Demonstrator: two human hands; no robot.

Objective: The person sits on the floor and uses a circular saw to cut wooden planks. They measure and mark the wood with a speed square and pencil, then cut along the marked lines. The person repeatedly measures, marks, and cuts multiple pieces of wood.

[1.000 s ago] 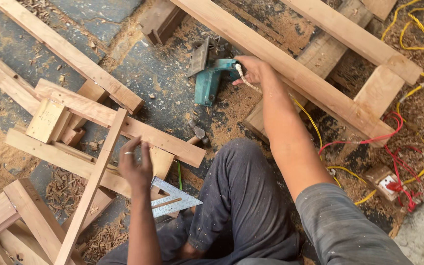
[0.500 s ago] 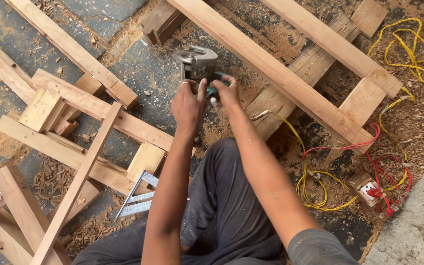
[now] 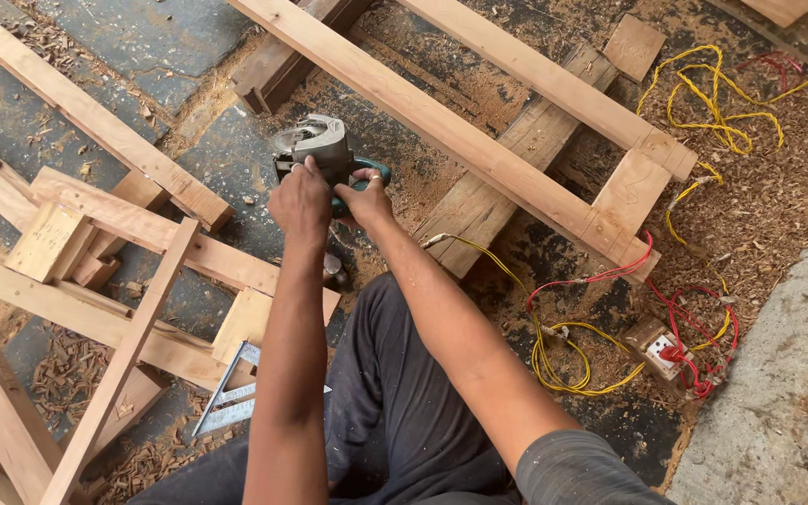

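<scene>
- Power saw [image 3: 315, 145]: grey metal guard, teal handle; sits at 12 o'clock from the knees, on the dusty floor just beside a long timber beam [image 3: 441, 122].
- Left hand [image 3: 299, 198]: fingers clenched over the saw body from above.
- Right hand [image 3: 364, 198]: fingers wrapped round the teal handle, at 3 o'clock of the left hand and touching it.
- Steel square [image 3: 226, 397]: at 7 o'clock, partly under the left forearm.
- Yellow and red wires [image 3: 600, 327]: at 4 o'clock, well apart.
</scene>
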